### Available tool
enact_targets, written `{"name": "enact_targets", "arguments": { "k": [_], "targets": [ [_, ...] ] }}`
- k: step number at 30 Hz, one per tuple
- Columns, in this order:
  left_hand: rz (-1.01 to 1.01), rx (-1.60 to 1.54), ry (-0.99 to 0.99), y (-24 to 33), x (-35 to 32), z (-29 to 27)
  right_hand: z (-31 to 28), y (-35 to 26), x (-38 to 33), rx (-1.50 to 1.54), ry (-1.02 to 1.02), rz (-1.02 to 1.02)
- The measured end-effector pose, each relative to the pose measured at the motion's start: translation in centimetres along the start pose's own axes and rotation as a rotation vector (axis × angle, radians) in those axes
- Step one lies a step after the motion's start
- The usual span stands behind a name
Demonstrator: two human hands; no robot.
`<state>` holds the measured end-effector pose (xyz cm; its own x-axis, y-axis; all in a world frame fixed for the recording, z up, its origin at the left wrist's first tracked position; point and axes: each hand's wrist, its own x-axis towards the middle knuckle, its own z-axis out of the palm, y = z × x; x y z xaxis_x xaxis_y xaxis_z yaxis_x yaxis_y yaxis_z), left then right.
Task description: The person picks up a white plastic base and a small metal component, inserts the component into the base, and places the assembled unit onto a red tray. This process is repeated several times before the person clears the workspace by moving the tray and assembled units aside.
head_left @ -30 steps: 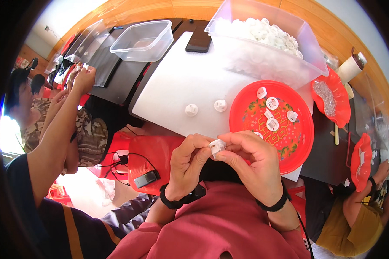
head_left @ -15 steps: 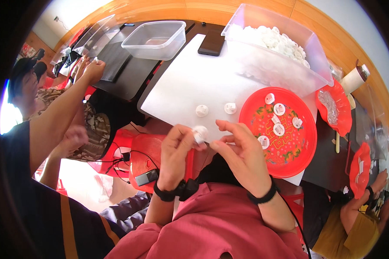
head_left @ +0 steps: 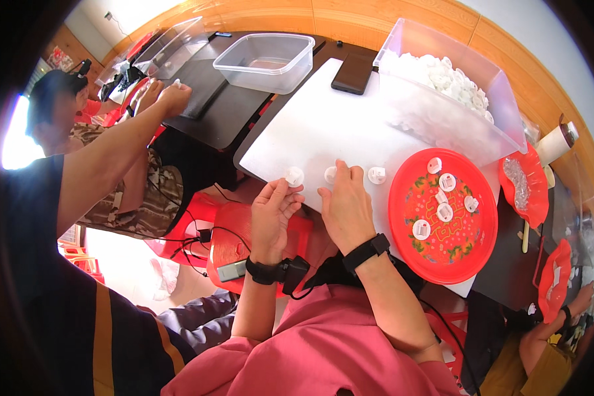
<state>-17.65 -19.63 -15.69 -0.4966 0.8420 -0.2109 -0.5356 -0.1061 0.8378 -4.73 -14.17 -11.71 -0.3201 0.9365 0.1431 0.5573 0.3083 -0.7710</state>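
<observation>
My left hand (head_left: 272, 214) is raised at the near edge of the white sheet, thumb and forefinger closed on a round white plastic piece (head_left: 294, 176); its other fingers are loosely curled. Just to its right, my right hand (head_left: 347, 204) reaches over the sheet with fingers stretched and thumb apart. Its fingertips are beside a second white piece (head_left: 330, 175), partly covering it; no grip on it shows. Further right on the sheet lies a third white piece (head_left: 376, 175). A round red tray (head_left: 465, 262) with a flower pattern holds several similar pieces.
Behind the tray stands a clear bin (head_left: 455, 129) full of white pieces. A black phone (head_left: 353, 72) lies on the white sheet (head_left: 297, 125), with a clear tub (head_left: 270, 76) farther left. Red dishes (head_left: 525, 188) stand at right. Co-workers sit on both sides; one arm (head_left: 112, 158) reaches in from the left.
My left hand has moved forward with the white piece, away from my right hand. My right hand has reached forward to the piece on the sheet. The whole view has shifted slightly.
</observation>
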Motion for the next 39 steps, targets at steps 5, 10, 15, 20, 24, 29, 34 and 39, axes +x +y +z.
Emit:
{"name": "enact_targets", "arguments": {
  "k": [5,10,15,20,24,29,34,39],
  "targets": [
    [-0.024,0.010,0.016,-0.1,-0.3,0.2,0.5,-0.2,0.5,-0.158,-0.023,0.016],
    [-0.036,-0.038,-0.011,-0.3,-0.4,0.2,0.9,0.1,0.2,-0.172,0.017,-0.009],
    [-0.057,-0.234,-0.056,0.2,-1.3,0.7,-0.1,-1.1,-0.8,-0.085,0.027,-0.160],
    [-0.257,-0.509,-0.199,-0.1,-1.3,0.1,1.1,-2.0,-2.2,0.011,-0.022,-0.247],
    [-0.403,-0.649,-0.198,0.4,-1.3,0.4,0.8,-2.8,-3.1,0.052,-0.020,-0.304],
    [-0.159,-0.675,-0.106,2.5,-0.4,-1.1,-2.8,-2.8,-4.6,0.111,-0.123,-0.262],
    [0.123,-0.660,-0.009,8.2,-0.3,-9.0,-9.2,0.0,-6.7,0.428,-0.221,-0.125],
    [0.354,-0.724,0.323,11.8,-1.9,-14.8,-14.1,3.7,-9.8,0.552,-0.212,0.059]
  ]
}}
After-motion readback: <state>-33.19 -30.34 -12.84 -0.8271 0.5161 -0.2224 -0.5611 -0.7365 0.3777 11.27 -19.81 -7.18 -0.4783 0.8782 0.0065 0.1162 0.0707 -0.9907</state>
